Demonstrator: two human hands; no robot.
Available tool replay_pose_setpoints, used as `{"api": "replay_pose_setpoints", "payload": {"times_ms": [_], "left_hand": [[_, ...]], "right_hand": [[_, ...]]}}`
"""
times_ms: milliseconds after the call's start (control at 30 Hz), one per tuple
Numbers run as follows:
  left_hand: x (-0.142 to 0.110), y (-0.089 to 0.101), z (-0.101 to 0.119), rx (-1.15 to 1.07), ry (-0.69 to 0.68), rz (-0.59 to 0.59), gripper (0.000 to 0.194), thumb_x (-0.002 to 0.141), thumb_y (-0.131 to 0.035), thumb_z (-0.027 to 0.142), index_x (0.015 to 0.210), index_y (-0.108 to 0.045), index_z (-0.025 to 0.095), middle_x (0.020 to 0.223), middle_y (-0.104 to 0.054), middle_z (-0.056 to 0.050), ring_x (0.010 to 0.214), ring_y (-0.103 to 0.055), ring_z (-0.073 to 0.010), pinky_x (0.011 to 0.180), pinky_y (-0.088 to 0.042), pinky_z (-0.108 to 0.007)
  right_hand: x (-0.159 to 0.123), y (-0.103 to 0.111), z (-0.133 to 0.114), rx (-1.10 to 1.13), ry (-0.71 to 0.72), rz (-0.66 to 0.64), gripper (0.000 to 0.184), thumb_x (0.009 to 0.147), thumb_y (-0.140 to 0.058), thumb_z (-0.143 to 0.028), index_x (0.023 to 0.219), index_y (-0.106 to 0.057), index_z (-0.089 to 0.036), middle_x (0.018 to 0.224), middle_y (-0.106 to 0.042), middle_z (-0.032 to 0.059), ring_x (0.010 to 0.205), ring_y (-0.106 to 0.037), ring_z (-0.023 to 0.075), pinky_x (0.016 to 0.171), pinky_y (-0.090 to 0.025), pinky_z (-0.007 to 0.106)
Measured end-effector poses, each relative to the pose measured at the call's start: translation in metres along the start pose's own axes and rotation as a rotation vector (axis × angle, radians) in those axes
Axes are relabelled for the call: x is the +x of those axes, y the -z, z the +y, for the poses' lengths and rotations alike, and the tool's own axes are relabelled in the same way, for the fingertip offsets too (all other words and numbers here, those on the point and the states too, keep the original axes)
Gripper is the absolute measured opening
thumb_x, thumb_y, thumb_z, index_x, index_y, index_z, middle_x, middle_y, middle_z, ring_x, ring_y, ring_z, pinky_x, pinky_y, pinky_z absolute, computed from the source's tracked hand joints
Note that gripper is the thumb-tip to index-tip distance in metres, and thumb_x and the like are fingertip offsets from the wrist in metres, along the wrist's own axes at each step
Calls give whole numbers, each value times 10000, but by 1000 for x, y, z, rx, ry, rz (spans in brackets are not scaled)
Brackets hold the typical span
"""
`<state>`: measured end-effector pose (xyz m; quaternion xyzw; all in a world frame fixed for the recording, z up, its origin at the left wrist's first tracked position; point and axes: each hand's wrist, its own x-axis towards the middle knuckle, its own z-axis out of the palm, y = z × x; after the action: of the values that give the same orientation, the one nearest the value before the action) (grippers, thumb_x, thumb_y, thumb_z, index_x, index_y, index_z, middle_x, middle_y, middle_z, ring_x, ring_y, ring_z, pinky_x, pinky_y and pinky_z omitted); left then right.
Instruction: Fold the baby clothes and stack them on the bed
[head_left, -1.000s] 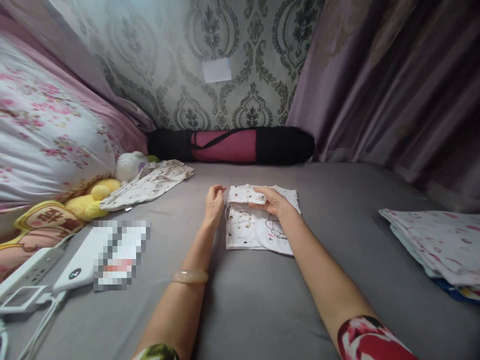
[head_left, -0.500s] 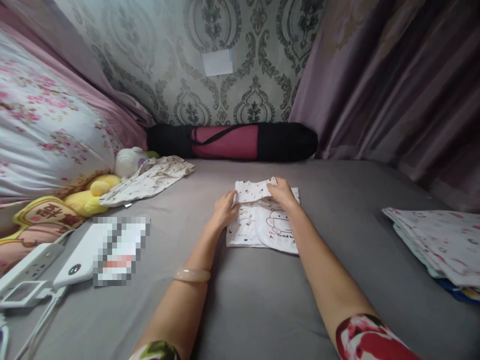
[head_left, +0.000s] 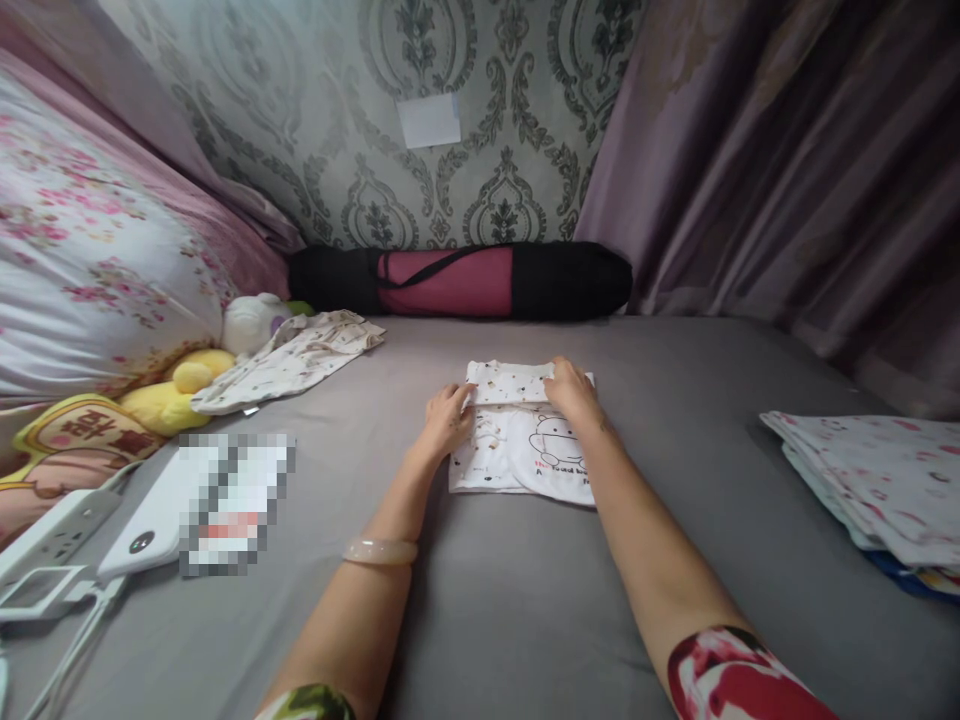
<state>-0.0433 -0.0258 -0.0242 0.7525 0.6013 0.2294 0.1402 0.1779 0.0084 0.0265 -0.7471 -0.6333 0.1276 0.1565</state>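
A small white printed baby garment (head_left: 487, 465) lies folded on the grey bedsheet in front of me, its top part turned down into a band. A rounded piece with a cartoon drawing and lettering shows at its lower right. My left hand (head_left: 448, 418) grips the left end of the band, thumb and fingers closed at the edge. At the band's right end, my right hand (head_left: 573, 392) pinches the cloth; its wrist and forearm cover the garment's right side.
Folded clothes (head_left: 877, 480) are stacked at right. On the left lie another printed garment (head_left: 292, 360), plush toys (head_left: 161, 395), a power strip (head_left: 56, 535) and a white power bank (head_left: 150, 530) with cables. A black-and-pink roll bag (head_left: 450, 282) lies along the wall.
My right hand has moved slightly down and right, and the folded band lies flatter across the garment. The left hand stays at its edge. The view has shifted slightly.
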Motion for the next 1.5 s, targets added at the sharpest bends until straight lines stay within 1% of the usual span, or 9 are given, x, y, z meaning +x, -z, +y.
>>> {"api": "replay_pose_setpoints", "payload": {"times_ms": [133, 300, 433, 733, 800, 900, 1000, 1200, 1500], "left_hand": [[0, -1, 0, -30, -23, 27, 478, 856, -465, 218, 1332, -507, 212, 1368, -512, -135, 1268, -472, -287, 1053, -360, -467], [-3, -3, 4, -36, -124, 10, 461, 892, -412, 191, 1344, -503, 199, 1479, -423, -137, 1388, -345, -291, 1107, -291, -508], [-7, -2, 7, 15, -131, -65, 434, 933, -341, 179, 1325, -522, 226, 1462, -457, -114, 1394, -336, -292, 1114, -256, -554], [-5, 6, 12, 46, -115, -86, 388, 908, -376, 142, 1222, -580, 241, 1435, -492, -78, 1343, -407, -265, 1095, -300, -516], [-4, 6, 11, 31, -98, -66, 384, 882, -411, 134, 1206, -592, 233, 1436, -485, -85, 1328, -419, -264, 1080, -324, -484], [-4, 8, 11, 35, -67, -42, 382, 864, -456, 157, 1214, -596, 222, 1393, -496, -106, 1252, -473, -268, 1035, -365, -439], [-6, 13, 12, 63, -16, -34, 373, 861, -489, 198, 1214, -605, 226, 1267, -541, -107, 1142, -509, -264, 970, -399, -399], [-7, 18, 14, 85, 1, -36, 354, 868, -488, 221, 1191, -626, 265, 1164, -540, -89, 1090, -476, -257, 914, -396, -369], [-7, 19, 14, 109, 13, -95, 420, 864, -428, 156, 1202, -642, 282, 1101, -555, -96, 1069, -482, -264, 918, -388, -397]], "right_hand": [[-8, -6, -14, -86, 185, 9, 446, 936, -386, -205, 1366, -466, -113, 1401, -480, 186, 1287, -444, 297, 1032, -355, 410], [-17, -34, -27, -89, 329, -122, 562, 1001, -260, -408, 1511, -275, -171, 1606, -153, 120, 1470, -98, 274, 1154, -89, 524], [-22, -48, -28, -153, 336, -156, 569, 1008, -184, -438, 1519, -270, -205, 1595, -205, 104, 1465, -129, 256, 1149, -29, 545], [-14, -31, -38, -254, 278, -331, 602, 987, -228, -455, 1533, -220, -202, 1609, -148, 102, 1470, -107, 276, 1145, -79, 547], [-8, -24, -46, -275, 281, -345, 606, 969, -311, -453, 1514, -276, -190, 1583, -236, 125, 1447, -190, 299, 1135, -134, 544], [3, -20, -62, -267, 334, -192, 510, 957, -375, -407, 1408, -467, -188, 1457, -451, 143, 1343, -372, 315, 1089, -268, 486], [17, -25, -79, -227, 366, -117, 434, 965, -357, -383, 1275, -605, -208, 1364, -536, 128, 1273, -432, 320, 1019, -359, 436], [41, -47, -102, -220, 307, -143, 427, 969, -361, -375, 1160, -687, -175, 1324, -559, 164, 1270, -432, 349, 1000, -371, 457], [48, -70, -100, -173, 322, -105, 308, 966, -412, -321, 1132, -642, -201, 1273, -581, 122, 1213, -475, 292, 975, -380, 405]]}}
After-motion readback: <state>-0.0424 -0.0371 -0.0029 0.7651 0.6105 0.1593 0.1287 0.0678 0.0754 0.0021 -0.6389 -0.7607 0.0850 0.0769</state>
